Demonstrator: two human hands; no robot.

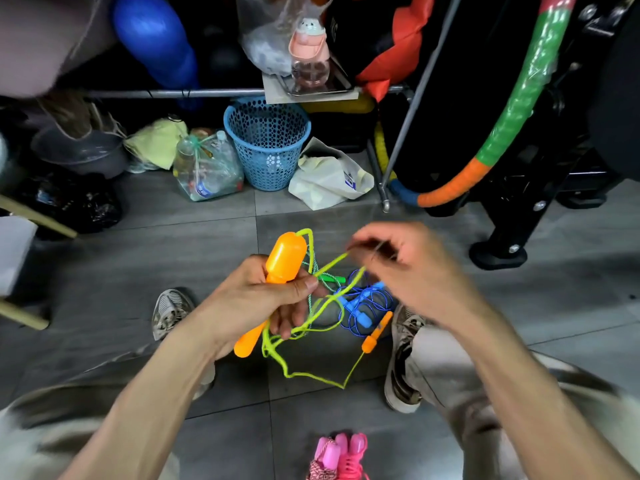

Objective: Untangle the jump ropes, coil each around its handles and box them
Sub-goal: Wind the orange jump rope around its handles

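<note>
Orange handle (284,258) clamped in left hand (266,299) grip, fingers curled round its middle. Right hand (408,268) (motion-blurred) pinches the yellow-green rope (332,268) just above — strand runs taut between both hands, rest hangs in loops to second orange handle (375,332) near floor. Blue rope (367,306) lies tangled on grey tiles (207,244) behind; pink rope bundle (337,455) near bottom edge.

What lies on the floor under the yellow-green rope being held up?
Under the yellow-green rope, a blue jump rope lies coiled on the floor, with a green handle beside it. The right hand covers the pile's far side.
</note>
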